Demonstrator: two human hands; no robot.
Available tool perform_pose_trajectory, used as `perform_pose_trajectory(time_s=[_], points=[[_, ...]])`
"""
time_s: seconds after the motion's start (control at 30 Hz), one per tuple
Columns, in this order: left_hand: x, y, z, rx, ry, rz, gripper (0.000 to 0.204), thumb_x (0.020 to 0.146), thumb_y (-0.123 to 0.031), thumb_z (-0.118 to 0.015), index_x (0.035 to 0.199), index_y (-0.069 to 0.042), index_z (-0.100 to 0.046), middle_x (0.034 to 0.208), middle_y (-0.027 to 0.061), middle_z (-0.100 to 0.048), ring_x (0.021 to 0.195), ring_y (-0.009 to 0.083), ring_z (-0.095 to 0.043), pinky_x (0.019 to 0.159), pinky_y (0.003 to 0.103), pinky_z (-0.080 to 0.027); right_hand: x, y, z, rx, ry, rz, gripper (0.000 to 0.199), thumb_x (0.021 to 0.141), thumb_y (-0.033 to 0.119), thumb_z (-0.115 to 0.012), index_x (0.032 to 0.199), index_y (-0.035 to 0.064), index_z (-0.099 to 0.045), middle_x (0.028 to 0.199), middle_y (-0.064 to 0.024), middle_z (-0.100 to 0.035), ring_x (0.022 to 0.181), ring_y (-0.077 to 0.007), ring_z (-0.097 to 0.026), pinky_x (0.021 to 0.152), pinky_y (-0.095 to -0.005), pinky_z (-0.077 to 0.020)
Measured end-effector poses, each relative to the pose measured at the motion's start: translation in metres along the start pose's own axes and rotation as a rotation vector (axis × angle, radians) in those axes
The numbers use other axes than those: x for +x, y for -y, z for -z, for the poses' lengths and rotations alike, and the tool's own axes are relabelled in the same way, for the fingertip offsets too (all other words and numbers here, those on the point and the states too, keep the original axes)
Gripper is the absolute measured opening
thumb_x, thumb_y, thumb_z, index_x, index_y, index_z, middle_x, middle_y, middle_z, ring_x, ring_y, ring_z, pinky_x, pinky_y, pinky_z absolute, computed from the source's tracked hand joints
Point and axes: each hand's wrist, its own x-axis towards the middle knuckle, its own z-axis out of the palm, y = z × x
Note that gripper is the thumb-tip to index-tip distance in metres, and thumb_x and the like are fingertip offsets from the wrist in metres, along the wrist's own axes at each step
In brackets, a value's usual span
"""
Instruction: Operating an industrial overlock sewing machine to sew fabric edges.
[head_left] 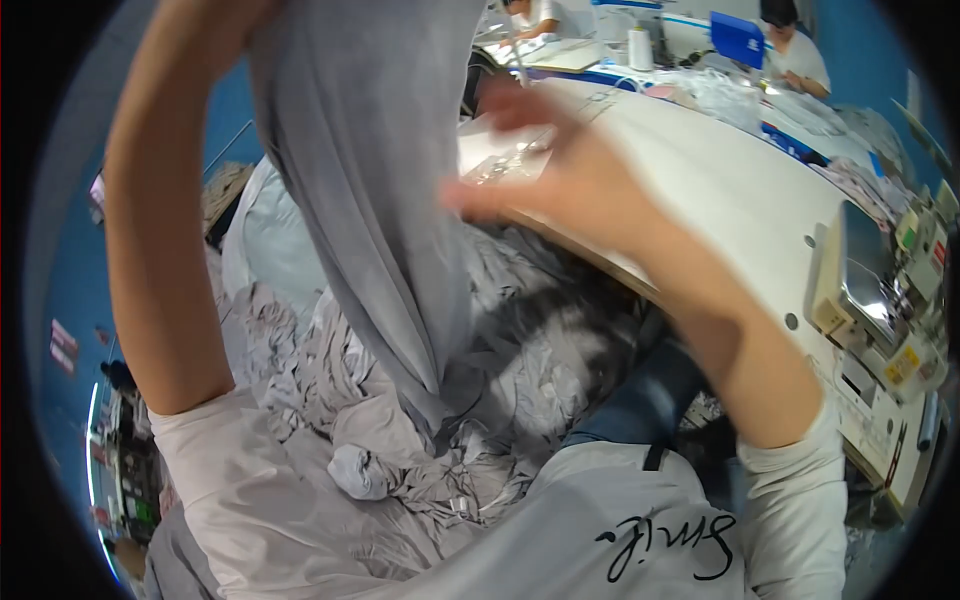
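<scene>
My left hand (215, 25) is raised at the top edge, seemingly gripping the grey garment (370, 200), though its fingers are cut off. The garment hangs over the pile of grey cloth (330, 400). My right hand (545, 165), fingers spread, touches its edge beside the white table (720, 190).

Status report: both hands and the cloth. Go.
Left hand raised, gripping grey cloth at its top. Right hand open, touching the cloth's edge. Cloth hangs down onto the grey pile. Nothing in the way.
</scene>
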Motion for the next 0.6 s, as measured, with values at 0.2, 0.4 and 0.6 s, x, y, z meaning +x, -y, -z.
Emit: perform_pose_trajectory(time_s=[0.2, 0.4, 0.6], points=[[0.000, 0.012, 0.039, 0.114, -0.188, 0.244, 0.013, 0.087, -0.007, -0.054, 0.091, -0.002, -0.066, 0.084, 0.0058, -0.066, 0.074, 0.0122, -0.062, 0.066, 0.026, -0.050, -0.026, -0.078, -0.170, 0.185, 0.272, -0.092, 0.081, 0.061, 0.031, -0.083, 0.127, 0.0010, -0.046, 0.121, -0.0193, -0.054, 0.116, -0.0302, -0.050, 0.099, -0.0366, -0.0390], [-0.029, 0.025, 0.081, 0.225, -0.226, 0.284, 0.013, 0.086, -0.009, -0.055, 0.091, -0.002, -0.066, 0.083, 0.0059, -0.066, 0.073, 0.0123, -0.061, 0.065, 0.027, -0.050, -0.020, -0.090, -0.230, 0.404, 0.303, 0.113, 0.052, 0.067, 0.030, -0.076, 0.111, 0.0092, -0.058, 0.105, -0.0133, -0.061, 0.099, -0.0295, -0.058, 0.086, -0.0397, -0.0445], [-0.051, 0.031, 0.103, 0.256, -0.276, 0.296, 0.014, 0.086, -0.010, -0.056, 0.091, -0.002, -0.065, 0.083, 0.0060, -0.066, 0.072, 0.0124, -0.061, 0.064, 0.027, -0.049, -0.050, -0.119, -0.167, 0.895, 0.184, -0.567, 0.026, 0.086, 0.008, -0.040, 0.105, 0.0030, -0.058, 0.084, -0.0061, -0.059, 0.076, -0.0167, -0.054, 0.068, -0.0312, -0.0459]])
